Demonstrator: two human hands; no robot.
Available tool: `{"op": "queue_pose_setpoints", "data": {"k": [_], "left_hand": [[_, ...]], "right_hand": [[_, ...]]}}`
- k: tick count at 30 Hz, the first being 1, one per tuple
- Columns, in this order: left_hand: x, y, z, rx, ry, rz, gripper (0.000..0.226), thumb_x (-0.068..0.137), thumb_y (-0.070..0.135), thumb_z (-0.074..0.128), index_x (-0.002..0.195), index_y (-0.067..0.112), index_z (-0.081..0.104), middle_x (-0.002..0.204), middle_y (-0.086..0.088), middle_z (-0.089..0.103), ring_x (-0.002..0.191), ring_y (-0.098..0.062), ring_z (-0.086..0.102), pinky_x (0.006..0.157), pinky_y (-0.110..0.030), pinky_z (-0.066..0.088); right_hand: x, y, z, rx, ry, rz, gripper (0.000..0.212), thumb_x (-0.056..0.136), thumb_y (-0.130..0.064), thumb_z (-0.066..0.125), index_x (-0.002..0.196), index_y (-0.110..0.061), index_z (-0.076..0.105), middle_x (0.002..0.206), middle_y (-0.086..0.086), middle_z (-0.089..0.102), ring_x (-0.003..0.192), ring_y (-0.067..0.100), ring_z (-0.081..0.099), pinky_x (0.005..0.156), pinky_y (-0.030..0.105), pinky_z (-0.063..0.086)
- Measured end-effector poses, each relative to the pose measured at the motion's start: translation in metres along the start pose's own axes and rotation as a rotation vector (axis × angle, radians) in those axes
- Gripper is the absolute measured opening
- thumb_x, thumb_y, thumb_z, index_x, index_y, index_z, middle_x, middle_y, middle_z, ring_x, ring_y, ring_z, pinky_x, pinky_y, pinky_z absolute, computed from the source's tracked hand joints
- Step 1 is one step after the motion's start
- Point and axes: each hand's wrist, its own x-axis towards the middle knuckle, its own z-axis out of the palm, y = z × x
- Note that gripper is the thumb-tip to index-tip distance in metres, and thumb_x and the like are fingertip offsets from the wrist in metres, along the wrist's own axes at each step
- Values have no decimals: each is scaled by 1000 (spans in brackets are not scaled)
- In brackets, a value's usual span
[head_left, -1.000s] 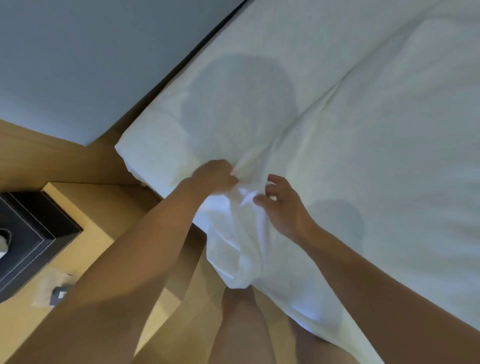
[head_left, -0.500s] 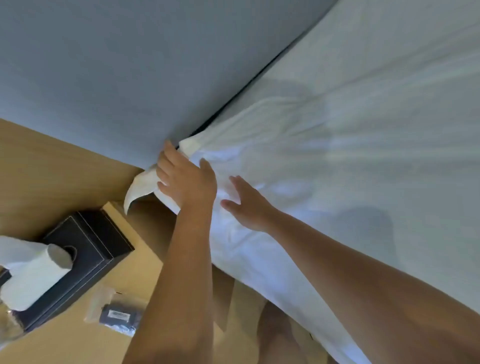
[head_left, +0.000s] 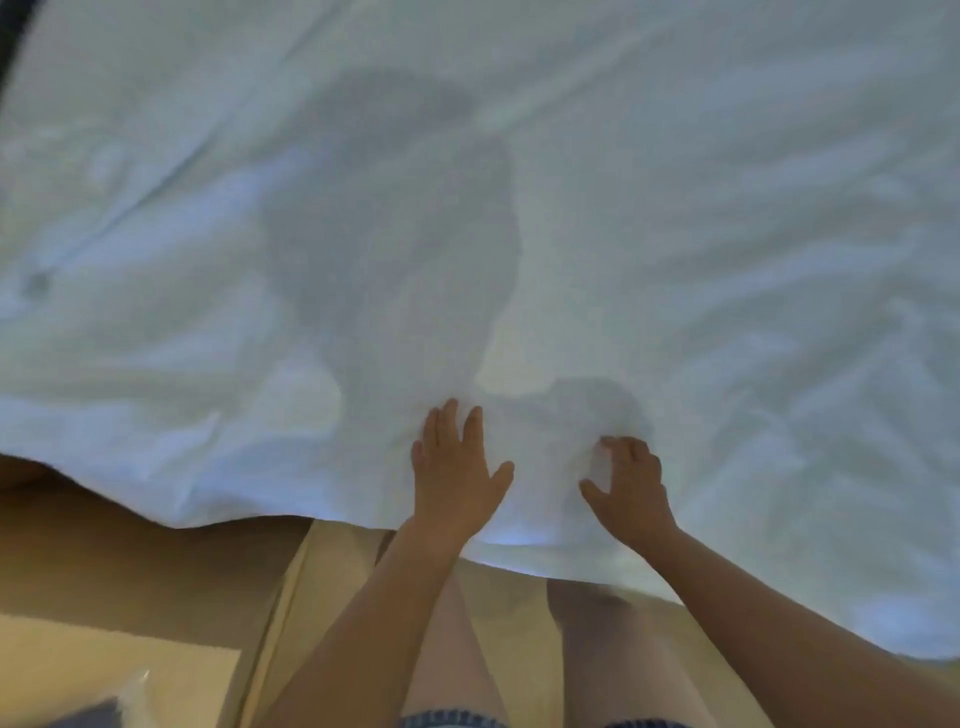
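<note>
Denim comes first: the frayed hem of blue shorts (head_left: 452, 719) shows at the bottom edge, above bare legs standing on the tan wooden floor (head_left: 332, 571). At the lower left corner lies a crinkled clear plastic wrapper (head_left: 132, 693); what is in it is too blurred to make out.

Both bare forearms reach forward from there to the near edge of the bed, where the wrinkled white bed sheet (head_left: 675, 234) hangs over the side and ends just above the floor. The left hand (head_left: 453, 478) lies palm down on the sheet close to that edge, its fingers (head_left: 449, 421) straight and slightly spread, thumb out to the side, pressing the cloth flat. Just beside it, not touching, the right hand (head_left: 631, 493) has its fingers (head_left: 623, 447) curled in towards the thumb, pinching a small fold of the same sheet.

Beyond the hands the sheet covers the whole bed, creased in long ridges, with a rounded grey shadow (head_left: 395, 218) across its middle.
</note>
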Motion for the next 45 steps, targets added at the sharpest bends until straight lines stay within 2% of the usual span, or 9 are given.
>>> {"op": "queue_pose_setpoints", "data": {"k": [6, 11, 13, 16, 23, 31, 36, 40, 45], "left_hand": [[-9, 99, 86, 287, -53, 104, 84, 81, 58, 58, 146, 18, 22, 155, -9, 8, 143, -27, 6, 111, -40, 22], [-22, 213, 189, 313, -41, 74, 99, 76, 61, 64, 148, 14, 15, 156, -12, 5, 143, -30, 2, 114, -44, 15], [-33, 260, 229, 278, -74, 32, 98, 78, 56, 65, 148, 13, 12, 155, -12, 2, 143, -31, -1, 113, -45, 16], [-44, 321, 272, 176, -134, 21, 79, 84, 41, 64, 145, 11, 24, 152, -14, 14, 140, -30, 15, 108, -38, 27], [-60, 420, 332, 232, -244, 149, 54, 86, 23, 61, 135, 13, 41, 136, -11, 40, 118, -24, 48, 92, -27, 38], [-72, 517, 429, 339, -338, 230, 60, 85, 31, 62, 137, 13, 37, 137, -10, 37, 111, -23, 50, 83, -25, 38], [-66, 600, 506, 323, -323, 310, 75, 80, 38, 68, 141, 15, 30, 137, -9, 36, 123, -25, 44, 95, -28, 36], [-59, 686, 573, 248, -264, 273, 66, 79, 40, 69, 127, 4, 41, 123, -13, 45, 113, -30, 49, 95, -40, 43], [-54, 787, 648, 118, -176, -63, 89, 76, 54, 68, 132, -4, 30, 134, -19, 38, 121, -36, 45, 97, -43, 43]], "right_hand": [[-6, 149, 2, 464, 222, 589, 81, 84, -48, 62, 140, -2, 26, 143, 15, 28, 130, 35, 28, 100, 49, 34], [-4, 260, 18, 1246, 56, 1145, 100, 76, -61, 64, 139, 6, 24, 138, 19, 40, 125, 37, 42, 107, 45, 35], [0, 283, 22, 1512, -75, 1059, 71, 84, -50, 62, 126, 1, 37, 110, 17, 55, 98, 33, 57, 95, 42, 46], [4, 321, 6, 1692, -174, 826, 15, 94, -14, 51, 86, -2, 49, 67, 13, 47, 53, 20, 43, 51, 26, 47], [-99, 390, 41, 1652, -457, 482, 17, 95, -12, 47, 80, -8, 53, 65, 6, 51, 52, 11, 45, 46, 17, 37], [-75, 621, -11, 1707, 4, 608, 13, 93, -19, 52, 81, -15, 56, 74, 2, 59, 60, 12, 54, 56, 22, 43], [-51, 752, -27, 1610, 59, 707, 11, 92, -14, 49, 81, -13, 51, 70, 1, 51, 58, 12, 46, 55, 23, 37], [-33, 859, -47, 1411, 178, 773, 18, 90, -18, 55, 106, -10, 55, 88, 1, 51, 65, 12, 47, 53, 21, 36], [2, 1001, -88, 1045, 341, 769, 54, 86, -27, 63, 134, -10, 45, 133, 14, 41, 119, 28, 45, 97, 35, 40]]}}
